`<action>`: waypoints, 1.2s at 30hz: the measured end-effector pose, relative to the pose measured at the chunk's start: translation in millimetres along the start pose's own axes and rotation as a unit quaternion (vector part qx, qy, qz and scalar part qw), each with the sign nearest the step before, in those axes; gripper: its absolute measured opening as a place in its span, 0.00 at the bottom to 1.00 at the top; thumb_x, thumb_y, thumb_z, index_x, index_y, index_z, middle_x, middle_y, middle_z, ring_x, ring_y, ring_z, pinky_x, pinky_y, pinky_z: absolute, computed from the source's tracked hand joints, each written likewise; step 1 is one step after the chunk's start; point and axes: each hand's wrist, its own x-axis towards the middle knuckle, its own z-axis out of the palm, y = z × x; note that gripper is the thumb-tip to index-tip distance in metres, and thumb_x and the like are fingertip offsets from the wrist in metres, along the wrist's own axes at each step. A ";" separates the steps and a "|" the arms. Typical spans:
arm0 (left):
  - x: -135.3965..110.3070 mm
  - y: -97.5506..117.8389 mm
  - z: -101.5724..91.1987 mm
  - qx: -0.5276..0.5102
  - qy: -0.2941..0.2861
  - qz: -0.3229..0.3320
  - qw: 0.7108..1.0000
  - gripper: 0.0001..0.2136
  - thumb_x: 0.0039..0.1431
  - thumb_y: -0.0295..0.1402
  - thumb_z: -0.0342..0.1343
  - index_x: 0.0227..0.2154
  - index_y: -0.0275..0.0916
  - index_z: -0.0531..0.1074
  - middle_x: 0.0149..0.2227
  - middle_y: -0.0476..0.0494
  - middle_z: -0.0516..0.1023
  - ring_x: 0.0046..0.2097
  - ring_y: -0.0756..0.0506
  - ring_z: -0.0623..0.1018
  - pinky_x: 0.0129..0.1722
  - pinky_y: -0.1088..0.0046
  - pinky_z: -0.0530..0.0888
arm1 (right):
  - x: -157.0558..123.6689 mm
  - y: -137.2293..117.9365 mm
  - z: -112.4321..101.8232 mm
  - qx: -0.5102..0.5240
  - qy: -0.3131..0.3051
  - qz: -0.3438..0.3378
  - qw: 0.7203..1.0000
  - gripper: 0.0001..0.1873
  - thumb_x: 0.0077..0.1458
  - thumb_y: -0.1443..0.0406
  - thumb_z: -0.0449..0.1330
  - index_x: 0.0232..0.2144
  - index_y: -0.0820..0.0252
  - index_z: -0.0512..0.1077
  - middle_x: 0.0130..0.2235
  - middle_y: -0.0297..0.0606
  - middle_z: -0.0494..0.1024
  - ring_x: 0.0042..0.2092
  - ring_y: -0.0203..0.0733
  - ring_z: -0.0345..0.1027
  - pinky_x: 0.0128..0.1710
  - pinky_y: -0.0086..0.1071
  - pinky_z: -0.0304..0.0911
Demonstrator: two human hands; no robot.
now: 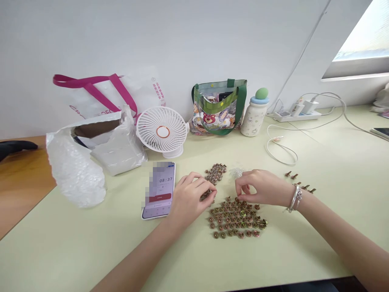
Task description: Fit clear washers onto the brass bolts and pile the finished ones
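Note:
My left hand rests on the pale green table, its fingers curled around a few small brass-coloured metal pieces at the fingertips. My right hand hovers just above a spread of several small round brass-coloured fasteners, its fingertips pinched together on something too small to name. A smaller heap of the same pieces lies behind the left hand. A little pile of clear tiny parts sits between the hands. Several loose screws lie behind my right wrist, which wears silver bracelets.
A phone showing a timer lies left of my left hand. Behind it stand a white desk fan, crumpled plastic bags, a cartoon tote bag, a white bottle, a power strip and a white cable.

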 end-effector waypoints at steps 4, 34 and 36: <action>-0.3 1.1 0.2 -0.004 -0.003 -0.008 1.000 0.05 0.55 0.30 0.52 0.26 0.42 0.71 0.29 0.54 0.76 0.38 0.47 0.70 0.37 0.70 0.66 | 1.2 -1.0 -0.4 0.012 0.022 0.006 1.000 0.04 0.51 0.64 0.56 0.28 0.53 0.72 0.24 0.29 0.74 0.26 0.35 0.67 0.28 0.29 0.58; -2.8 3.4 0.6 -0.035 0.021 -0.004 0.999 0.04 0.54 0.34 0.55 0.30 0.42 0.72 0.29 0.51 0.77 0.38 0.47 0.72 0.38 0.70 0.67 | 9.7 -26.9 22.5 0.211 0.192 -0.056 0.957 0.04 0.56 0.70 0.51 0.33 0.57 0.63 0.32 0.36 0.71 0.34 0.37 0.66 0.34 0.31 0.63; -3.0 3.2 0.3 -0.033 0.033 -0.010 0.999 0.03 0.54 0.33 0.55 0.31 0.42 0.73 0.29 0.51 0.77 0.38 0.47 0.72 0.38 0.70 0.68 | 10.2 -26.0 22.6 0.209 0.191 -0.055 0.958 0.04 0.56 0.70 0.51 0.33 0.57 0.63 0.33 0.36 0.71 0.35 0.37 0.66 0.35 0.31 0.63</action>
